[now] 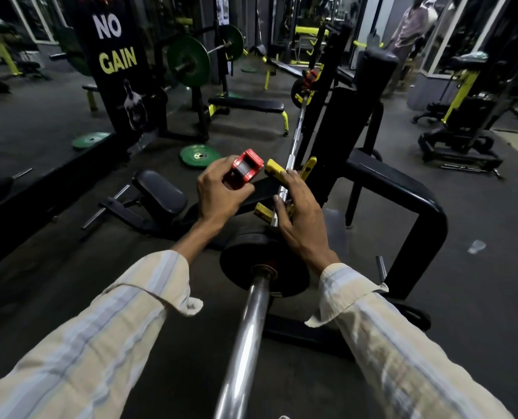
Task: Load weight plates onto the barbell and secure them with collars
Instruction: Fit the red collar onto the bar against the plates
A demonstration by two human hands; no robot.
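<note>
A steel barbell [248, 337] runs from the bottom of the view up to a rack. On its near sleeve sits a black weight plate [242, 264]. My left hand [221, 195] holds a red collar [244, 172] in the air, left of the bar and beyond the plate. My right hand [300, 216] rests on the bar just past the black plate, fingers lying over it near the yellow rack hooks [274, 170]. At the bar's far end there is another black plate [297, 89] with a red collar [310, 78] by it.
Green plates [200, 155] lie on the floor to the left. Behind them stands a flat bench [245, 105] with a green-loaded bar [188, 60]. A black frame [403, 189] curves on the right. A person [409, 28] stands far back.
</note>
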